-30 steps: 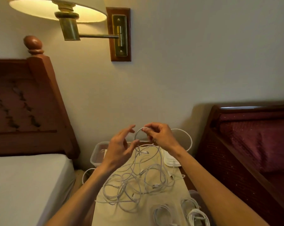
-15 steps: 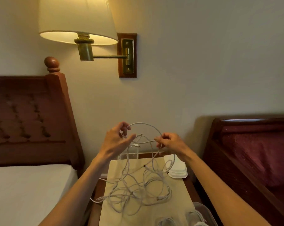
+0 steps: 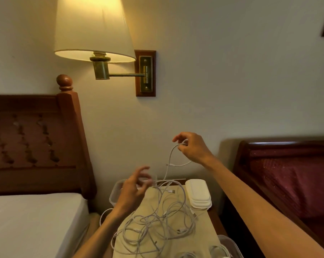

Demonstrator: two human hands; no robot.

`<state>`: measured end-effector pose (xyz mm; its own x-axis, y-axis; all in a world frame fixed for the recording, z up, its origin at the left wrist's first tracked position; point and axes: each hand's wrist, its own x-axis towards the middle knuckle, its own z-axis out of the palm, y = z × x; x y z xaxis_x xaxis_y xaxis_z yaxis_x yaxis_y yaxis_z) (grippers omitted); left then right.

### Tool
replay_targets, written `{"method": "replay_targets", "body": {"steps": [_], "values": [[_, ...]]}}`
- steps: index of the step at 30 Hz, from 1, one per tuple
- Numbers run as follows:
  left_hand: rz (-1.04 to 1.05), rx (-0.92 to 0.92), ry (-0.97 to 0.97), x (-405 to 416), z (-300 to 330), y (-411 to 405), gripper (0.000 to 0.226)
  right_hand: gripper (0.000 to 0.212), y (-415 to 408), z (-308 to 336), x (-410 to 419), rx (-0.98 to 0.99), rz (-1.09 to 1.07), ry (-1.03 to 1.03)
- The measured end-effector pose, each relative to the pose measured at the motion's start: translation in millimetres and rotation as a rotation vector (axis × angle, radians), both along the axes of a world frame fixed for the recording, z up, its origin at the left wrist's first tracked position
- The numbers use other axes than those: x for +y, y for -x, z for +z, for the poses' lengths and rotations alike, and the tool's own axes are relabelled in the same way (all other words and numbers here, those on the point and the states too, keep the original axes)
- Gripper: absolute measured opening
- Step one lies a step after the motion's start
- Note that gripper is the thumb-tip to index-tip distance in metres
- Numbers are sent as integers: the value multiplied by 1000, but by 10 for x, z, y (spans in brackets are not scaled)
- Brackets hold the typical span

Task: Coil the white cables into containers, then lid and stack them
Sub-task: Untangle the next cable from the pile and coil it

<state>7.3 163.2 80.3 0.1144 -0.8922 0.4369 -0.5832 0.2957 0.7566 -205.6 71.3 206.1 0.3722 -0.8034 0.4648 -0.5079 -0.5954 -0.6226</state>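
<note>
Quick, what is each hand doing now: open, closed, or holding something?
Left hand: blurred over the cable tangle; cannot tell whether it grips a strand.
Right hand: raised, pinching a white cable that hangs down to the tangle.

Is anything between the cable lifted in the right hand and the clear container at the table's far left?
Yes: the left hand hovers over the container, and the lifted cable trails into the tangled pile.

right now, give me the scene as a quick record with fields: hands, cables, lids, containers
right hand: raised, pinching one white cable
left hand: fingers spread, blurred, grip on the strands unclear
cable pile: tangled on the beige mat
lids: stacked at the mat's far right corner
clear container: behind left hand, unlidded
</note>
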Motion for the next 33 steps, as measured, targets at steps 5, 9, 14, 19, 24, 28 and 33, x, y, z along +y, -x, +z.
{"method": "replay_targets", "body": {"steps": [5, 9, 14, 19, 24, 28, 33], "values": [[30, 77, -25, 23, 91, 185, 49, 15, -129, 213, 13, 91, 4, -30], [59, -33, -83, 18, -210, 280, 60, 17, -90, 434, 79, -169, 33, -218], [179, 111, 69, -109, -139, 385, 24, 21, -48, 555, 155, -157, 89, -264], [189, 37, 137, -215, 48, 326, 4, 27, 77, 271, -45, 143, -275, 40], [204, -274, 217, -361, 276, 121, 5, 68, -113, -369, 231, 195, -232, 55], [90, -286, 200, -400, 450, 41, 10, 47, -180, -869, 222, 241, -61, 30], [-138, -69, 87, -303, 572, -171, 3, 15, 85, -1170, -56, -71, -169, -130]]}}
